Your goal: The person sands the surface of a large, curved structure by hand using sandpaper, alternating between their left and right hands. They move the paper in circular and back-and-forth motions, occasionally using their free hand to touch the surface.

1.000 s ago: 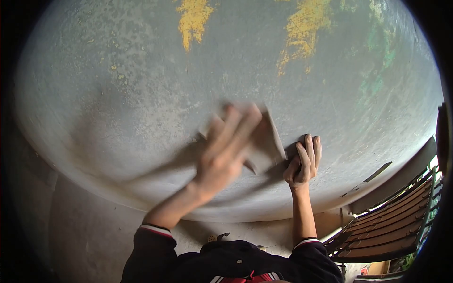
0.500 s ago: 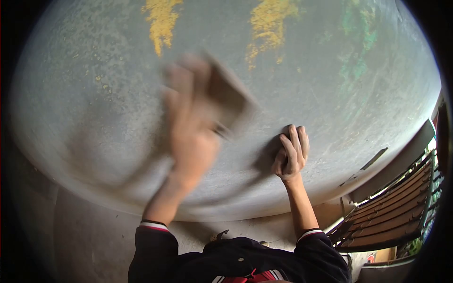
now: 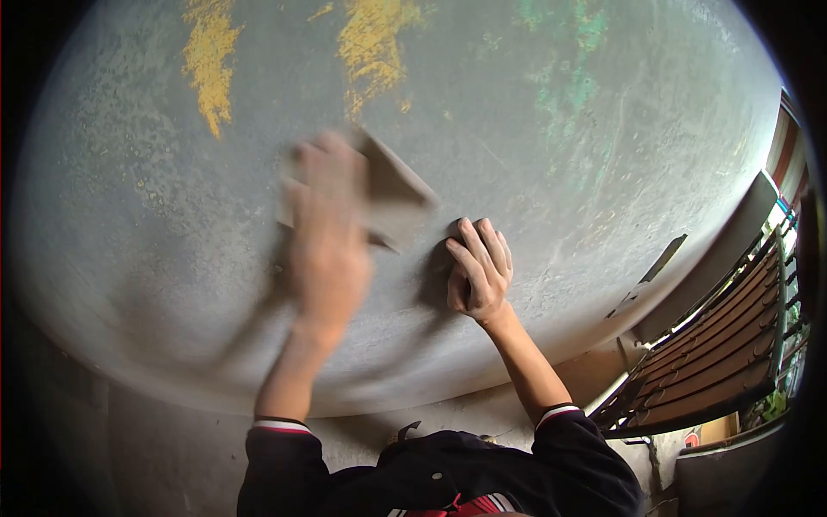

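Observation:
My left hand [image 3: 332,220], blurred by motion, presses a folded brownish sheet of sandpaper [image 3: 392,181] against a large grey curved surface [image 3: 258,327]. The sheet's corners stick out on the right side of the fingers. To the right, my right hand [image 3: 482,271] rests on the same surface with its fingers bent and a little apart, and no object shows in it. Dust covers its fingertips. Above the hands the surface carries yellow paint patches [image 3: 375,47] and a faint green patch [image 3: 573,69].
A brown slatted bench [image 3: 711,370] with dark metal edges stands at the lower right. Beside the grey surface there is a dark grey panel [image 3: 715,258]. Concrete floor [image 3: 189,457] lies below the surface's lower edge.
The view has shifted, so the paint patches appear farther left. My left hand has moved with the sandpaper across the surface. My right hand stays on the surface.

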`<state>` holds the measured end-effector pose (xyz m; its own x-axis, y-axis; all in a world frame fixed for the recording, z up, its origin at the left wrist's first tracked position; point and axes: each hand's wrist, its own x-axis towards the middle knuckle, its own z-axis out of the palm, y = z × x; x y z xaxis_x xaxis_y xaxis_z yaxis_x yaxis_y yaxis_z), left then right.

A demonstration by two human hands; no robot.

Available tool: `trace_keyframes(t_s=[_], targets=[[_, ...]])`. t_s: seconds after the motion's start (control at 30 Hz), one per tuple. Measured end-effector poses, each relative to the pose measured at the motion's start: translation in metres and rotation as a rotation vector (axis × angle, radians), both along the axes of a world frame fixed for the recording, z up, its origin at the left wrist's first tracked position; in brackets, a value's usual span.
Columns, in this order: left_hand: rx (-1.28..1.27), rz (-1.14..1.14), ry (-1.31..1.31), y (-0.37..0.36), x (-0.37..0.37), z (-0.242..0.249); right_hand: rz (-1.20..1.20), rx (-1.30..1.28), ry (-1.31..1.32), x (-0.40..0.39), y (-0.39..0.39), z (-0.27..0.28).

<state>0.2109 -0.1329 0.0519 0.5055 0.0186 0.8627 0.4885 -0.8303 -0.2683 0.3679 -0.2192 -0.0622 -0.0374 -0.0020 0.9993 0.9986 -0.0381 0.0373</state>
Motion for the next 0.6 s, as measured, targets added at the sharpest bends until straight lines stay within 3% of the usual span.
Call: trace_keyframes(t_s=[0.07,0.1,0.23,0.3,0.33,0.4,0.43,0.5,0.53,0.6], targets=[[-0.076,-0.206,0.166,-0.021,0.018,-0.040,0.016,0.011,-0.006,0.001,-0.001,-0.006],[-0.071,-0.162,0.169,-0.019,0.018,-0.041,0.073,-0.002,-0.021,0.004,0.000,-0.009],[0.004,-0.046,-0.023,0.007,0.015,0.025,0.068,-0.031,-0.056,0.007,-0.001,-0.009],[0.371,0.093,-0.220,0.041,0.021,0.026,0.113,-0.018,-0.054,0.009,0.001,-0.010],[0.104,0.165,-0.025,-0.012,0.025,0.019,0.107,-0.020,-0.056,0.008,0.002,-0.011],[0.094,-0.204,0.148,-0.019,0.037,-0.041,0.188,0.099,-0.013,0.009,0.004,-0.012],[0.097,-0.212,0.148,-0.020,0.037,-0.038,0.163,-0.017,-0.004,0.011,-0.001,-0.016],[0.033,-0.130,0.113,-0.021,0.029,-0.024,0.174,0.041,-0.022,0.015,0.001,-0.017],[0.027,-0.005,-0.004,-0.020,0.026,0.001,0.200,0.088,-0.035,0.014,0.001,-0.017],[0.069,-0.011,-0.156,-0.009,0.025,0.019,0.208,0.084,-0.040,0.015,0.003,-0.019]])
